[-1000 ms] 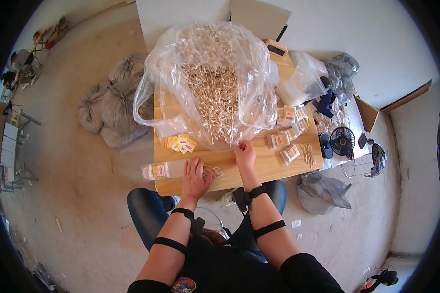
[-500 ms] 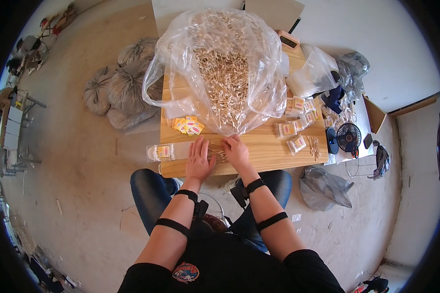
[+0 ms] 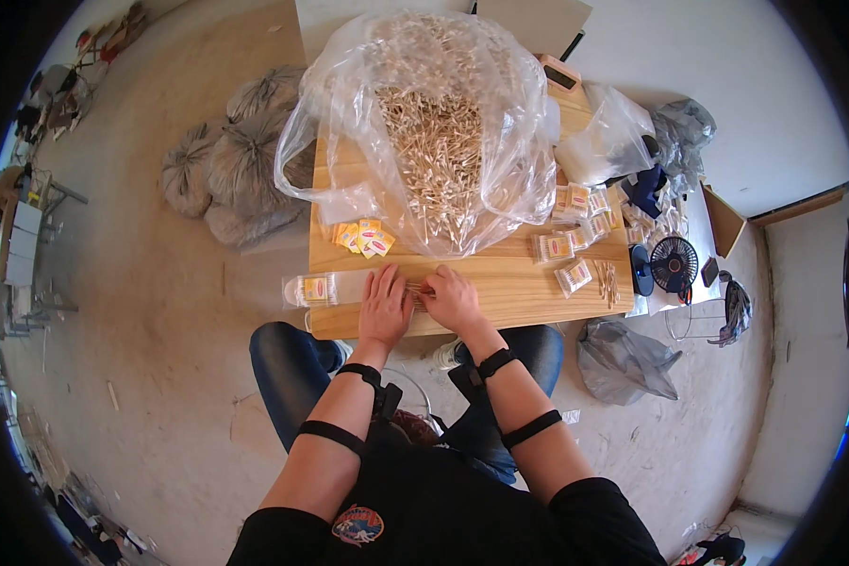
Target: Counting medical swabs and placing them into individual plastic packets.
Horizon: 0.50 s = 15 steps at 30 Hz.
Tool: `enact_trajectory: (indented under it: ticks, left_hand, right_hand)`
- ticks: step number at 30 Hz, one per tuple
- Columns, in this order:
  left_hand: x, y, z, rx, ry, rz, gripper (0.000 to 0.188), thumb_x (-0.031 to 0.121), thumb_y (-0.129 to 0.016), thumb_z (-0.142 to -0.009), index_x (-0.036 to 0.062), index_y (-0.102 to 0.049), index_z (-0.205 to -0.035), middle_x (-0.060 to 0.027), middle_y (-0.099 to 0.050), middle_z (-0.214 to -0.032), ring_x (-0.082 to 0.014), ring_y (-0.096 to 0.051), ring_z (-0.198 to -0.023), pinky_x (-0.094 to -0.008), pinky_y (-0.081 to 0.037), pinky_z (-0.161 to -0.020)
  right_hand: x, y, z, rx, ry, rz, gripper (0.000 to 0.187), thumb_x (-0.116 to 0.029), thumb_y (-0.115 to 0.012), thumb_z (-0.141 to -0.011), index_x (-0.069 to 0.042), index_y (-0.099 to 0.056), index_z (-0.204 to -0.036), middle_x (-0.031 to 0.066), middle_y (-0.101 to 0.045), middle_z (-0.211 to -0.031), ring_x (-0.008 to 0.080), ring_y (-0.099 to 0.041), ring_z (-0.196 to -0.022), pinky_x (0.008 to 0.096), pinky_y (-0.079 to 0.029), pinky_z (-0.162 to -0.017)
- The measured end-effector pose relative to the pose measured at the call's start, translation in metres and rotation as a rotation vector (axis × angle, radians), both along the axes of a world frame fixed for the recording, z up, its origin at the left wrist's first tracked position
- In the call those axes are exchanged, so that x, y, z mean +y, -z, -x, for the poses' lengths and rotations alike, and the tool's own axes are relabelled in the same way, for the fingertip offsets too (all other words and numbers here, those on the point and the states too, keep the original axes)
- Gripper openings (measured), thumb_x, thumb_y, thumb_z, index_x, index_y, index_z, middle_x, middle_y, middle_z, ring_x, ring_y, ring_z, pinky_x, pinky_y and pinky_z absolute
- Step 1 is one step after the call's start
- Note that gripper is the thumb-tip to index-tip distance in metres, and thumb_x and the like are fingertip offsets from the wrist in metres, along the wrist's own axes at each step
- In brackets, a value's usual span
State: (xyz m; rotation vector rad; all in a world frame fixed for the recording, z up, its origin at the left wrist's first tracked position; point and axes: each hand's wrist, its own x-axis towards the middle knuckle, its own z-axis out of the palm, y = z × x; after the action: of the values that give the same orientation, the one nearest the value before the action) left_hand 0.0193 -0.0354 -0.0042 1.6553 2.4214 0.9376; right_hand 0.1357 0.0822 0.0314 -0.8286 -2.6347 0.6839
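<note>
My left hand lies flat at the near edge of the wooden table, its fingers stretched forward over a clear plastic strip. Beside it, the bent fingers of my right hand pinch a few cotton swabs; part of these is hidden beneath both hands. To the left, a small filled pack of cotton swabs rests on the plastic strip. Beyond my hands spreads a large clear bag, opened toward me and heaped with loose cotton swabs.
Yellow cards lie left of the bag. Filled packs and a few loose swabs are at the right. A small fan stands on a side table. Tied grey sacks sit on the floor, and a grey bag lies by my right knee.
My right hand has drawn slightly toward me and left, and its fingertips have come from the bag's edge to the swabs beside my left hand. The left hand stays nearly in place.
</note>
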Motion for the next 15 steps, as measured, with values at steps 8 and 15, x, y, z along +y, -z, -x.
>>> enact_trajectory:
  ticks: [8,15]
  left_hand:
    - [-0.002,0.003,0.001,-0.064,-0.016,-0.025,0.045,0.020,-0.059,-0.089,-0.0004,-0.049,-0.127,-0.0193,-0.047,-0.137,-0.0354,-0.041,-0.133,-0.0491,-0.027,-0.114]
    - [0.001,-0.003,-0.001,-0.011,-0.002,-0.021,0.046,0.022,-0.060,-0.088,0.0012,-0.050,-0.128,-0.0205,-0.046,-0.139,-0.0362,-0.040,-0.133,-0.0497,-0.027,-0.114]
  right_hand:
    - [0.005,-0.002,0.000,0.042,0.095,0.163,0.007,-0.016,-0.070,-0.077,-0.010,-0.069,-0.079,0.0097,-0.061,-0.088,0.0314,-0.062,-0.086,0.0438,-0.051,-0.072]
    - [0.021,0.014,0.002,0.016,0.007,0.119,0.010,-0.019,-0.068,-0.081,-0.011,-0.069,-0.086,0.0101,-0.062,-0.089,0.0320,-0.063,-0.087,0.0451,-0.051,-0.073]
